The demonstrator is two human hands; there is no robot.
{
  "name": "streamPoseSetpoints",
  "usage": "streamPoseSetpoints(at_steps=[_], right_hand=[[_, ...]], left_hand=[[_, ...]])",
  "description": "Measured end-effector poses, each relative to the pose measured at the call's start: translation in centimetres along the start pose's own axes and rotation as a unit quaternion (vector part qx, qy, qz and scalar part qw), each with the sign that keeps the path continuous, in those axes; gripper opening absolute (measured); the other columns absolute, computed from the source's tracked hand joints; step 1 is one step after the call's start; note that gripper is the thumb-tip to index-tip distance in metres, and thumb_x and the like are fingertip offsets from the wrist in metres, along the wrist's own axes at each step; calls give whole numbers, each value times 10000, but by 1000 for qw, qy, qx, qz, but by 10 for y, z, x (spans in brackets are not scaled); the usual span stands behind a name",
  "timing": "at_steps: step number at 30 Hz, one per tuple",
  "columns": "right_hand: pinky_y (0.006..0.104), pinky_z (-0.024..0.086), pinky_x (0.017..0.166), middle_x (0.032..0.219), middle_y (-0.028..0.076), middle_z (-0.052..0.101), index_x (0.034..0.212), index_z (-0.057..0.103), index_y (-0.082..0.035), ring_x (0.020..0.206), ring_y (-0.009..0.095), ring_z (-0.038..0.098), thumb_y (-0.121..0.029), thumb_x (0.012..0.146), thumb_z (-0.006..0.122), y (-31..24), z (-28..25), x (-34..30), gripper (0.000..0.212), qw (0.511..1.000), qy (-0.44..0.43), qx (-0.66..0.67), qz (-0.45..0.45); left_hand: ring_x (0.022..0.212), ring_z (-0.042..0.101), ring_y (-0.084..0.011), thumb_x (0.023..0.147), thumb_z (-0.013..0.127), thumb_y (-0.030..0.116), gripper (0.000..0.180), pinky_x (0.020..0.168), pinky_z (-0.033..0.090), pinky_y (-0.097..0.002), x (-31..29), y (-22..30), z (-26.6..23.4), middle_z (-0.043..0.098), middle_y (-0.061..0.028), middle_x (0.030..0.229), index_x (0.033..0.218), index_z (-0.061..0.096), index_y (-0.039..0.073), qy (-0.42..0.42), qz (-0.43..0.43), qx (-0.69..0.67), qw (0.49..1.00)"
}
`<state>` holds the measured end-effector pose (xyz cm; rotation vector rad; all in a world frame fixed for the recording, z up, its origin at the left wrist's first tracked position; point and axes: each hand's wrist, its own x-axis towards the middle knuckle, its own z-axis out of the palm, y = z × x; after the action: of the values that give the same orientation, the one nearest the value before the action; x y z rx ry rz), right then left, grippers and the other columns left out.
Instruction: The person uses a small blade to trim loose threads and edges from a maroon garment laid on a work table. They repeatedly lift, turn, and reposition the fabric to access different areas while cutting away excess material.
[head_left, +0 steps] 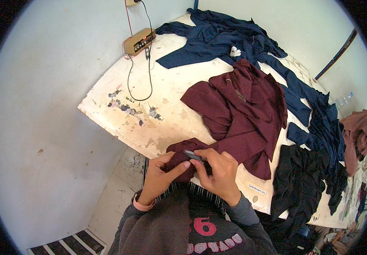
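A maroon garment [245,114] lies crumpled on the table, one end drawn to its near edge in front of me. My left hand [160,177] grips that bunched end between thumb and fingers. Small dark-grey thread snips [192,156] are pinched in my right hand [219,172], their tip pointing left over the maroon cloth. Both hands are close together, with the snips against or just above the fabric; exact contact cannot be made out.
Navy garments [230,38] spread across the far and right side of the pale, worn table [166,104]. A black garment [298,178] lies right, beyond it a brown cloth [358,136] and plastic bottle [344,100]. A corded tan box [140,41] stands by the wall.
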<state>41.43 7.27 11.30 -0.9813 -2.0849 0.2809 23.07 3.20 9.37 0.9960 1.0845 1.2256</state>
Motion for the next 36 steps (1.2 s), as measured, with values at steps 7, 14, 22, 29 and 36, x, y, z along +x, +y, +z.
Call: streamPoseSetpoints(at_steps=[7, 14, 22, 29, 36], right_hand=[[339, 487, 595, 844, 84, 718, 1023, 694, -68, 669, 237, 690, -157, 840, 809, 7, -5, -8, 233, 993, 13, 79, 90], [345, 548, 679, 871, 129, 735, 1030, 687, -50, 740, 273, 728, -166, 858, 806, 16, -1, -13, 240, 960, 2, 209, 185], [345, 412, 527, 818, 65, 726, 990, 712, -99, 548, 229, 606, -192, 835, 810, 12, 1, -7, 206, 997, 26, 36, 62], [325, 400, 532, 787, 33, 710, 967, 710, -101, 559, 203, 622, -176, 839, 806, 7, 3, -8, 177, 999, 33, 23, 37], [328, 426, 541, 802, 43, 718, 971, 706, -96, 592, 209, 650, -176, 847, 805, 10, 4, -11, 178, 997, 26, 48, 56]], left_hand=[[911, 688, -110, 962, 723, 113, 281, 829, 564, -273, 1, -3, -5, 747, -60, 1058, 1206, 699, -25, 7, -76, -100, 992], [956, 708, -144, 951, 712, 98, 317, 865, 577, -297, 4, -8, -8, 745, -85, 1115, 1245, 683, -17, -9, -99, -171, 980], [956, 701, -134, 938, 738, 100, 320, 867, 571, -289, 1, -9, -7, 745, -83, 1107, 1229, 685, -21, -13, -99, -164, 981], [905, 697, -116, 924, 778, 131, 313, 817, 577, -274, 2, -9, -1, 747, -78, 1051, 1181, 690, -26, 29, -79, -88, 993], [883, 697, -110, 923, 775, 120, 275, 802, 576, -266, 0, -2, 3, 753, -76, 1016, 1146, 702, -23, 48, -71, -64, 994]])
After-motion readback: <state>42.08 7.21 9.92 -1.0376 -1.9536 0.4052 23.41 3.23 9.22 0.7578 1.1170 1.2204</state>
